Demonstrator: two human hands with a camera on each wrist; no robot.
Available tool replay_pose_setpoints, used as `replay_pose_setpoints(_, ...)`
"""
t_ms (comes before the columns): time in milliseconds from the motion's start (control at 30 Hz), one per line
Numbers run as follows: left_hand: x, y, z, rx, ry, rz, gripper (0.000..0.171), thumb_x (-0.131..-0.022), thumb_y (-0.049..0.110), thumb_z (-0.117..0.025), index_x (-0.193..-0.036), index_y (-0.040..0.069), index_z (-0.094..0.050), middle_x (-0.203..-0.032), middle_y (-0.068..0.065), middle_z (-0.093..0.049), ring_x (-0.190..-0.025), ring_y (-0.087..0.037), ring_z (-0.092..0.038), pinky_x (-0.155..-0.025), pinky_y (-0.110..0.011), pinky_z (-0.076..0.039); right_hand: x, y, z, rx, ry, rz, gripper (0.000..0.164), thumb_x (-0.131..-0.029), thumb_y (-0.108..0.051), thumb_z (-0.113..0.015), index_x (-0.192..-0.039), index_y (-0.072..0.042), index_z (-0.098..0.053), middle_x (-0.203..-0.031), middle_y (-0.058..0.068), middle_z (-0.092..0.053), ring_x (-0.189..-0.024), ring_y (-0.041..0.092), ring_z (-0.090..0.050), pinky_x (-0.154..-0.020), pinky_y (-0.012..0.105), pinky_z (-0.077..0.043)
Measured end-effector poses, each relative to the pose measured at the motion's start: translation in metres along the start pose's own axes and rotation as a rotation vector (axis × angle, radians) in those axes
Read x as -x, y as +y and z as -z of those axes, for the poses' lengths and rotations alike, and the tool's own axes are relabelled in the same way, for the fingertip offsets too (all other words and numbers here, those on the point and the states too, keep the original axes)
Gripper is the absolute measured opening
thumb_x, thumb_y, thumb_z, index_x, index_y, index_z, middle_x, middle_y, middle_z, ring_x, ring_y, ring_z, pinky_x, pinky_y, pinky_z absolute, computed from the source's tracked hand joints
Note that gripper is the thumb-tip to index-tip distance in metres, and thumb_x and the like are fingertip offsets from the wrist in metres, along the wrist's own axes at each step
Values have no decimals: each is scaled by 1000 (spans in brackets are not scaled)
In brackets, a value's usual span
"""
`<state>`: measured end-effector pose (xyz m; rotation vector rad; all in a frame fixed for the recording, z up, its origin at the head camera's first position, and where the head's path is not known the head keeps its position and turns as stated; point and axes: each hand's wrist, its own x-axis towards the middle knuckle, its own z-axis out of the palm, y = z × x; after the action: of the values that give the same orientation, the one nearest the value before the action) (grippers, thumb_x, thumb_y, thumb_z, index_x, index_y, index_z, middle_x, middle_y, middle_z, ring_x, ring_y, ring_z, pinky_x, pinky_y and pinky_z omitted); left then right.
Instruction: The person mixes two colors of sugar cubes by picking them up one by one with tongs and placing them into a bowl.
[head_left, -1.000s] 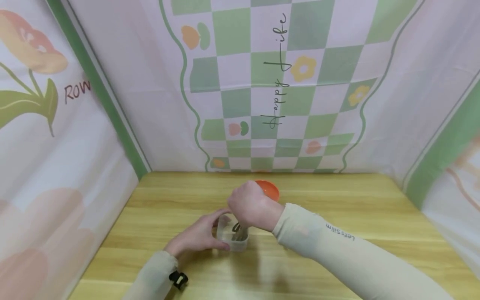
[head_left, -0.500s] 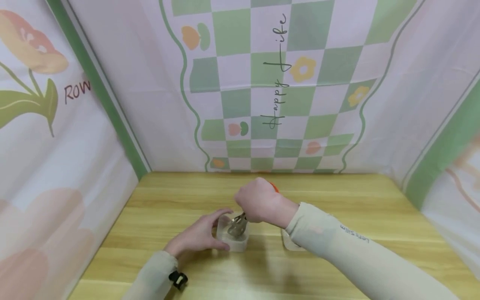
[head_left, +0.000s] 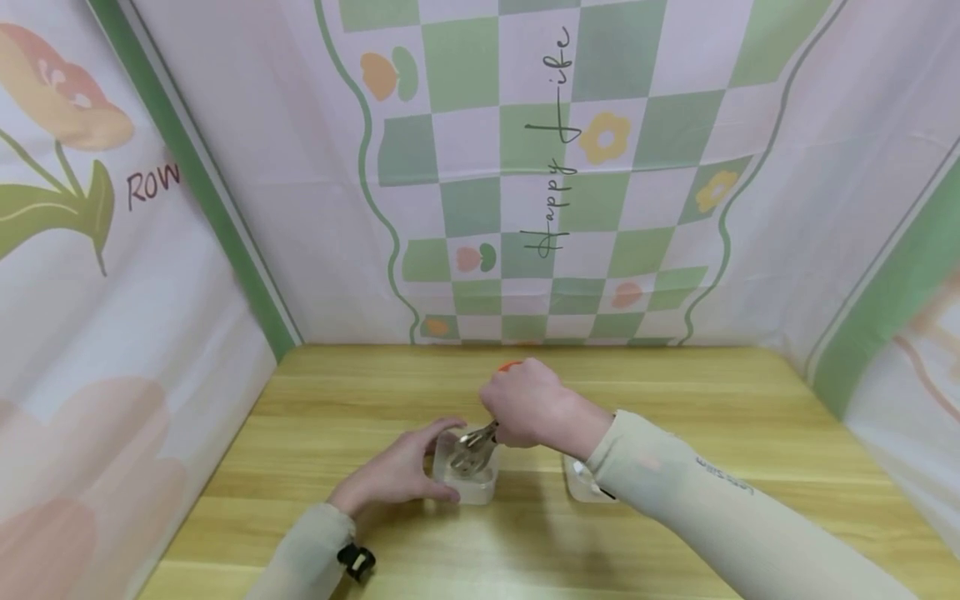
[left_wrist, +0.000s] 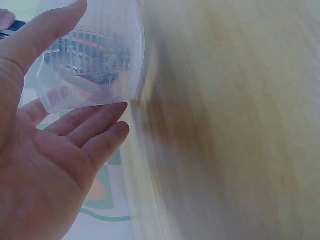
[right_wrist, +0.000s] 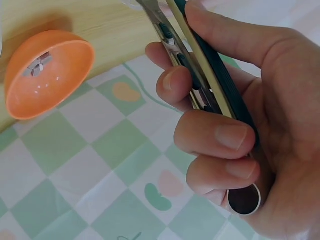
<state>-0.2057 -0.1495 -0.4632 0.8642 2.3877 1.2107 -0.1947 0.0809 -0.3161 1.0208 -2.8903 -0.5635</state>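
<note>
A pair of metal tongs (head_left: 476, 454) with dark green and gold handles is gripped by my right hand (head_left: 532, 404); in the right wrist view its fingers curl round the handles (right_wrist: 212, 70). The broad tong ends overlap the inside of a small clear plastic box (head_left: 468, 492). My left hand (head_left: 401, 468) holds this box from the left, thumb on the near side and fingers on the far side. In the left wrist view the tong ends show blurred through the box wall (left_wrist: 117, 75). Behind the right hand, an orange bowl (head_left: 510, 365) is mostly hidden in the head view.
In the right wrist view, the orange bowl (right_wrist: 75, 65) contains a small silvery piece (right_wrist: 39, 65). A second clear box (head_left: 576, 482), with something white and black in it, lies partly under the right sleeve (head_left: 645, 458). A patterned cloth (head_left: 461, 142) stands behind the wooden table (head_left: 337, 375).
My right hand has moved a little to the right with the tongs, whose ends now show more over the box. The second box has come out from behind the sleeve. My left hand stays put.
</note>
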Motion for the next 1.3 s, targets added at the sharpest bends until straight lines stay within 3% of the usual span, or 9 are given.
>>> replay_pose_setpoints(233, -1, 0, 0, -12, 4, 5, 104, -77, 31, -96, -162, 20, -38, -146, -4, -59, -132, -26, -58, -115, -50, -42, 7, -2, 3, 21, 29, -3, 36, -84, -32, -82, -65, -20, -53, -60, -5, -46, -54, 11, -35, -47, 29, -45)
replay_pose_setpoints(533, -1, -1, -2, -9, 10, -10, 103, -76, 29, -97, -161, 27, -39, -144, -4, -61, -132, -24, -58, -115, -47, -42, 15, -6, 7, 18, 77, 33, 36, -80, -26, -82, -62, -21, -51, -58, -6, -46, -51, 11, -42, -49, 33, -50)
replay_pose_setpoints(767, -1, -1, -1, -11, 11, -16, 104, -76, 28, -97, -162, 18, -39, -144, -6, -61, -131, -24, -59, -115, -48, -42, 12, -9, 4, 17, 67, 38, 34, -82, -22, -80, -63, -20, -52, -59, -5, -47, -50, 12, -42, -47, 34, -47)
replay_pose_setpoints(933, -1, -1, -2, -15, 9, -9, 105, -76, 29, -97, -162, 17, -38, -145, -9, -61, -131, -25, -59, -115, -49, -42, 9, -8, 0, 27, 36, 24, 35, -84, -28, -82, -65, -20, -54, -60, -5, -49, -51, 13, -47, -49, 35, -50)
replay_pose_setpoints(1033, -1, -1, -2, -12, 9, -7, 105, -76, 29, -97, -162, 17, -38, -145, -10, -61, -131, -26, -58, -115, -49, -41, 8, -7, -3, 32, 45, 17, 38, -82, -31, -85, -64, -21, -53, -60, -5, -49, -53, 14, -50, -51, 36, -52)
replay_pose_setpoints(1300, -1, -1, -1, -3, 11, -5, 105, -76, 29, -96, -163, 17, -38, -146, -10, -60, -132, -28, -58, -116, -52, -40, 10, -3, -7, -7, 92, 53, 34, -79, -20, -81, -63, -21, -51, -59, -6, -45, -52, 13, -45, -48, 36, -49)
